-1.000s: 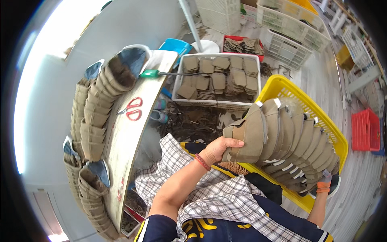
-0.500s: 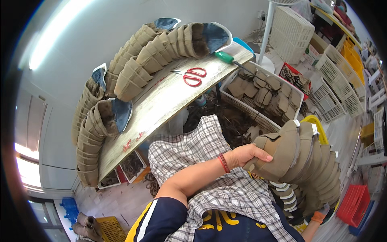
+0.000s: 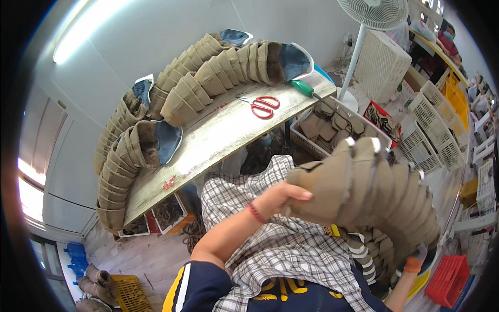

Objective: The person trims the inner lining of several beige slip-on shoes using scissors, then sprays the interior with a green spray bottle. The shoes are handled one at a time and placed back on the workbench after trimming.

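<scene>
A long curved stack of nested olive-brown shoe uppers [image 3: 364,187], with pale edges along its top, stretches across my right side above my lap. My left hand [image 3: 280,200], a red bead bracelet at its wrist, grips the near-left end with the thumb on top. At the lower right end of the stack, my right hand [image 3: 416,260] with an orange cuff holds it from beneath; its fingers are partly hidden. More nested uppers [image 3: 371,244] sit in a yellow-rimmed container [image 3: 420,283] under the held stack.
Similar stacks of uppers [image 3: 228,70] line a worn wooden bench [image 3: 208,138], beside red-handled scissors [image 3: 264,107] and a green-handled tool [image 3: 302,87]. A white crate [image 3: 299,136] of cut pieces stands beyond the bench's end. A fan [image 3: 358,47] and a red basket [image 3: 448,281] flank the right side.
Both hands have swung the stack of uppers left and upward, so it now covers part of the white crate. The view has shifted slightly.
</scene>
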`<action>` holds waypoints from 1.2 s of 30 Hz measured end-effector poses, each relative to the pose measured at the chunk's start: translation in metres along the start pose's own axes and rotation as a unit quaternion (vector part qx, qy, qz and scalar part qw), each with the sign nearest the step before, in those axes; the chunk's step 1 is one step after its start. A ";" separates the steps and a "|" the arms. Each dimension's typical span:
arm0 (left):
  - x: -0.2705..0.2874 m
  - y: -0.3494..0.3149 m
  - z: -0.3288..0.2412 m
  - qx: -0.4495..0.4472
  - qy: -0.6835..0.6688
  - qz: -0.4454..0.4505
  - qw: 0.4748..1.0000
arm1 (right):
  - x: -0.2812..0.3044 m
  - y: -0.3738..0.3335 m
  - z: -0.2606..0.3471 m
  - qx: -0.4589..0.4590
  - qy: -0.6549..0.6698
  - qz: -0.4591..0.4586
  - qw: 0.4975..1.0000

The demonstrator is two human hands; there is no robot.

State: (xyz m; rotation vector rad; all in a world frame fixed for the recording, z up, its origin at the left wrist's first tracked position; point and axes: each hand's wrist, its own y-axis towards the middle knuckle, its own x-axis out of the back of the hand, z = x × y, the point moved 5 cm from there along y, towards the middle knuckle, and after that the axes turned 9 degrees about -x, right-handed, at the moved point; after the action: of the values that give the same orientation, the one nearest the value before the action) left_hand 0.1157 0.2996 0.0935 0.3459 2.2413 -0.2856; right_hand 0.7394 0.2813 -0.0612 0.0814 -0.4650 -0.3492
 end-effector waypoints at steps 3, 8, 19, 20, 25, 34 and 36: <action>0.008 -0.046 -0.048 -0.095 0.055 -0.092 0.990 | -0.058 0.055 0.019 0.026 -0.015 0.043 0.999; 0.073 -0.140 -0.098 -0.291 0.091 -0.207 0.930 | -0.242 0.103 0.217 -0.066 0.337 0.258 0.903; 0.178 -0.246 -0.132 -0.569 0.078 -0.290 0.766 | -0.552 0.135 0.504 0.081 0.354 0.586 0.724; 0.183 -0.245 -0.134 -0.580 0.076 -0.308 0.750 | -0.569 0.129 0.516 0.067 0.356 0.595 0.718; 0.223 -0.251 -0.128 -0.523 0.040 -0.411 0.746 | -0.645 0.114 0.512 0.085 0.271 0.612 0.738; 0.208 -0.266 -0.124 -0.489 0.118 -0.461 0.732 | -0.657 0.119 0.451 0.128 0.198 0.485 0.842; 0.198 -0.269 -0.119 -0.498 0.159 -0.508 0.685 | -0.649 0.130 0.433 0.175 0.154 0.380 0.895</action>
State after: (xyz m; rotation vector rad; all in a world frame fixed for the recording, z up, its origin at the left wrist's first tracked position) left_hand -0.1824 0.1156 0.0397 -1.5700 2.3031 0.5089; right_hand 0.0419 0.6297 0.0690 0.2901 -0.2093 0.5193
